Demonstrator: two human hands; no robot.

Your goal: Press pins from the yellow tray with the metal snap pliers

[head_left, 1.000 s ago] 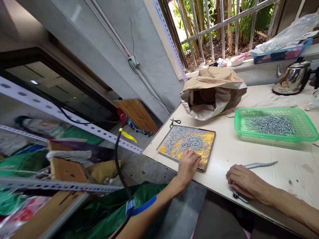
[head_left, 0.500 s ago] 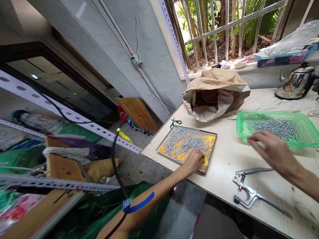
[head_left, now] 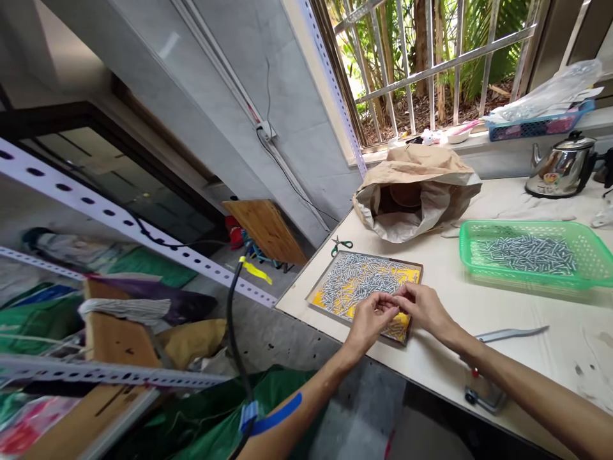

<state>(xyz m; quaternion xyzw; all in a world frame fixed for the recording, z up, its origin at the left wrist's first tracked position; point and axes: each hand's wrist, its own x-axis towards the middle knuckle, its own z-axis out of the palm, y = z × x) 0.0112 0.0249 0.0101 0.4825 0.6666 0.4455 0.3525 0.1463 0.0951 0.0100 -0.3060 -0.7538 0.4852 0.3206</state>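
My left hand [head_left: 373, 319] hovers over the near right part of a shallow tray [head_left: 410, 276] with a yellow bottom, its fingers curled in. Meeting it at the fingertips, my right hand [head_left: 424, 308] is closed in a pinch. Whatever sits between the fingers is too small to make out. Many small silvery screw-like pieces [head_left: 352, 275] lie scattered across the tray. To the right, a green plastic basket [head_left: 531, 226] holds a heap of similar metal pieces [head_left: 529, 253]. Hand pliers [head_left: 514, 333] rest on the table, partly hidden beneath my right forearm.
Green-handled scissors [head_left: 342, 243] lie behind the tray. A crumpled paper bag [head_left: 426, 211] stands open near the window, and a metal kettle [head_left: 559, 169] at the back right. A black cable [head_left: 233, 326] runs by my left arm, near a perforated shelf post [head_left: 115, 216].
My right hand has moved left from beside the green basket to my left hand over the tray. My left hand has lifted slightly and turned its fingers toward it. The view has shifted a little.
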